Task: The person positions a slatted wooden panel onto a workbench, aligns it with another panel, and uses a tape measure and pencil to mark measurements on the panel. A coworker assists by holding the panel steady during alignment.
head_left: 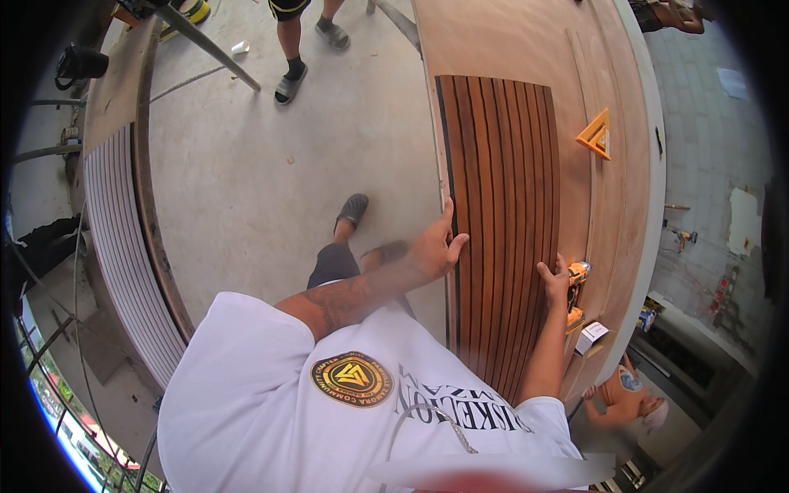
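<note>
Head view: the brown slatted panel [505,189] lies between the fingers of the two hands, running on well past them toward the far end of the wooden worktable [485,37]. At its left edge, the left hand [436,249] has forefinger and thumb spread wide, the forefinger straight along the edge and the thumb reaching toward the slats; whether its other fingers curl under the edge, I cannot tell. At the opposite edge, the right hand [555,283] holds thumb and forefinger apart, the thumb against the panel's side. Just right of the right fingers lies an orange-and-black power tool [579,273], and nearer the body than those fingers is a small white box [590,337]. Farther out beyond the right fingertips rests an orange triangular square [597,135]. Well left of the left fingers stands a pale ribbed panel [127,238].
</note>
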Tool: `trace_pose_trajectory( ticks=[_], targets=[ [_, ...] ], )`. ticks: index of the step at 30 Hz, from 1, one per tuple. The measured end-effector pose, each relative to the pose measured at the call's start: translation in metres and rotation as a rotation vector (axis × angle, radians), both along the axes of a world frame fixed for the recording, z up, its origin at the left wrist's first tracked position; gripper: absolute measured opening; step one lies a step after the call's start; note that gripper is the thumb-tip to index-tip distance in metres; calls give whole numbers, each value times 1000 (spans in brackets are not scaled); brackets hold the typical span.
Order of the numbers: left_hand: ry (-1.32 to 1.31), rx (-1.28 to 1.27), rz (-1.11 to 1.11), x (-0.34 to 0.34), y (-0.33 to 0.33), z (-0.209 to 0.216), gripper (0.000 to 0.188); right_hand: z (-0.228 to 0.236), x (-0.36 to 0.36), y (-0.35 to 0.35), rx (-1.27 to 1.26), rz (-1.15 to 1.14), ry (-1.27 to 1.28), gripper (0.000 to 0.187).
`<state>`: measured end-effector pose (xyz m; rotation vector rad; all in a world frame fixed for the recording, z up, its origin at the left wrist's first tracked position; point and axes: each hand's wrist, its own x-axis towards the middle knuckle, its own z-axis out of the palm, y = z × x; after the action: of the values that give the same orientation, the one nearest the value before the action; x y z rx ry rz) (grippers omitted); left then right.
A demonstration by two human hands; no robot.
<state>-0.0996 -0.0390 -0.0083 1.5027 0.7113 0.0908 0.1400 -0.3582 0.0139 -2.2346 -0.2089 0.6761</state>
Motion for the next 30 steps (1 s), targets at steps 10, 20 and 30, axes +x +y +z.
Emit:
trace_pose_trajectory(
  ticks=[10,20,30],
  targets=[
    [-72,91,201,25,68,-4,76,16,-11,21,-141,-2,-41,74],
    [-91,351,434,122,139,-31,70,14,-30,32,-302,-116,-169,86],
    [-156,377,466,123,137,-39,66,20,-28,37,-285,-105,-111,83]
  ],
)
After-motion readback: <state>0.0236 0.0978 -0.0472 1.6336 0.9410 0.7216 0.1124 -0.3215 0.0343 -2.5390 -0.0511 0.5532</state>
